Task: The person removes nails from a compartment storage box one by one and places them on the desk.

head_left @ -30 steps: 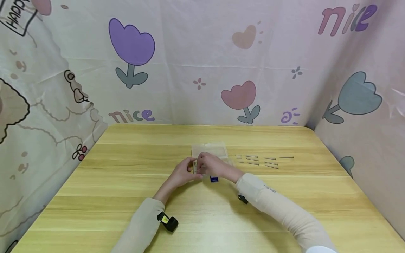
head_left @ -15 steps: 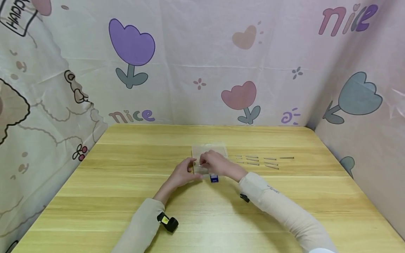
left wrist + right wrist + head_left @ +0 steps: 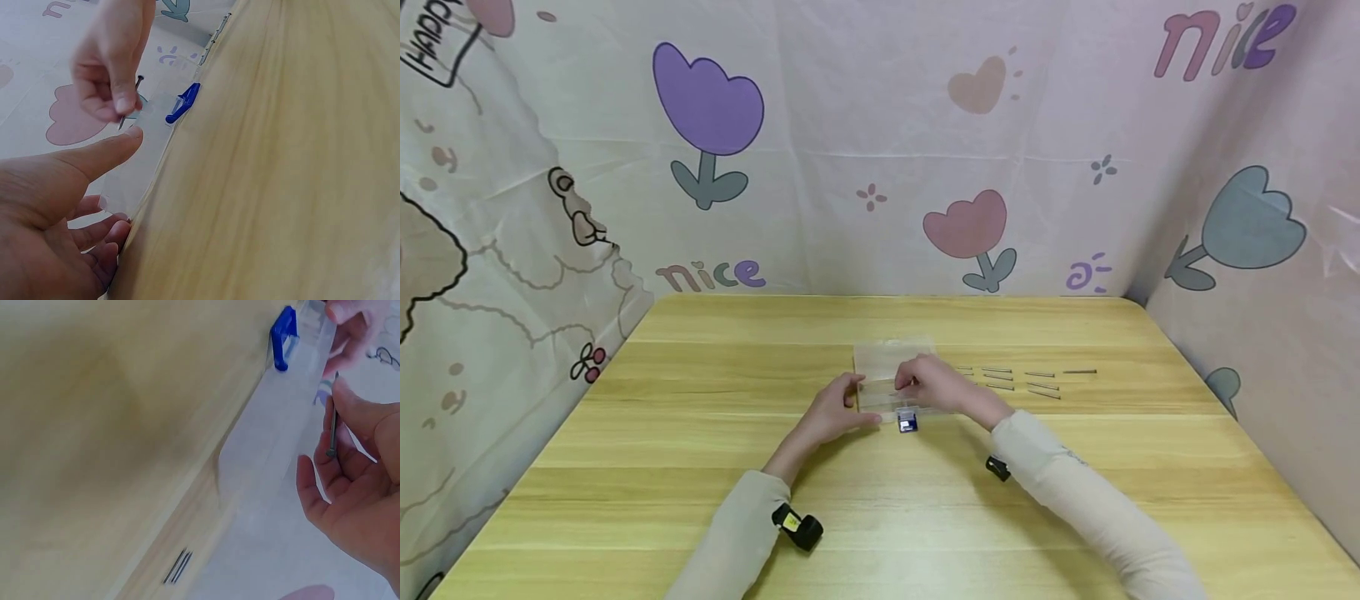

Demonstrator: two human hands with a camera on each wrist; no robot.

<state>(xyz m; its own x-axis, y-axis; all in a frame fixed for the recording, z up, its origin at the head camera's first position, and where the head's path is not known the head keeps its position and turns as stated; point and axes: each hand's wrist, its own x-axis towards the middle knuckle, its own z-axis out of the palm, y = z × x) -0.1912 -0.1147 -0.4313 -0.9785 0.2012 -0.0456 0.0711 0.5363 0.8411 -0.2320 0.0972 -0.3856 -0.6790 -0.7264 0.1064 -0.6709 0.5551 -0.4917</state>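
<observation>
A clear plastic box (image 3: 878, 388) lies on the table with its see-through lid (image 3: 876, 357) folded back. A blue latch (image 3: 907, 422) sticks out at its front, also plain in the right wrist view. My left hand (image 3: 832, 408) grips the box's left end, thumb along the front and fingers at the far side. Over the middle of the box, my right hand (image 3: 934, 385) pinches a metal nail (image 3: 332, 434) between thumb and fingers. In the left wrist view this nail (image 3: 139, 83) slants, its head upward and its point down near my left thumb.
Several loose nails (image 3: 1041, 386) lie in short rows on the table (image 3: 880, 500) to the right of the box. One longer nail (image 3: 1079, 372) lies at the far right of them. A printed cloth (image 3: 850, 167) hangs behind the table.
My right hand has shifted right, from the left part of the box to its middle, uncovering more of the box and latch. The left hand has stayed in place.
</observation>
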